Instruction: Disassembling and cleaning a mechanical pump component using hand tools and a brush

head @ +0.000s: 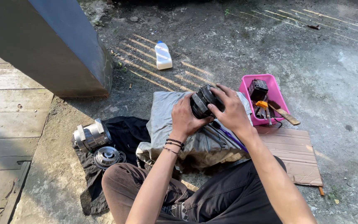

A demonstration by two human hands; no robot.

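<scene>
A dark, round, ribbed metal machine part (pixel 203 101) sits raised above a crumpled grey cloth (pixel 166 124), held between both hands in the middle of the view. The left hand (pixel 185 118) cups it from the near left side, its grip closed around the part's lower edge, with dark beaded bracelets (pixel 174 144) on the wrist. The right hand (pixel 231 110) comes over the top and right side, fingers spread and curled onto the part, so this grip too is closed on it.

Under the hands, on the grey cloth, lie several thin metal rods and a purple-handled tool (pixel 228 137), just beside the right wrist. The cloth is bunched on the concrete ground (pixel 332 83), in front of the person's knees in dark trousers (pixel 228 199).

To the right, a flat sheet of brown cardboard (pixel 295 153) lies on the ground, and touching its far edge stands a pink plastic tray (pixel 245 89) holding a small black box, an orange-handled tool and a wooden handle that sticks out over the rim.

To the left, a black cloth (pixel 125 132) carries a shiny silver cylindrical housing (pixel 91 135) and, just beside it, a round silver disc-shaped part (pixel 106 156).

Farther off, a white plastic bottle with a blue cap (pixel 163 56) stands alone in the sun. A dark grey slanted pillar (pixel 54 45) rises at the upper left, next to weathered wooden boards (pixel 5 108).
</scene>
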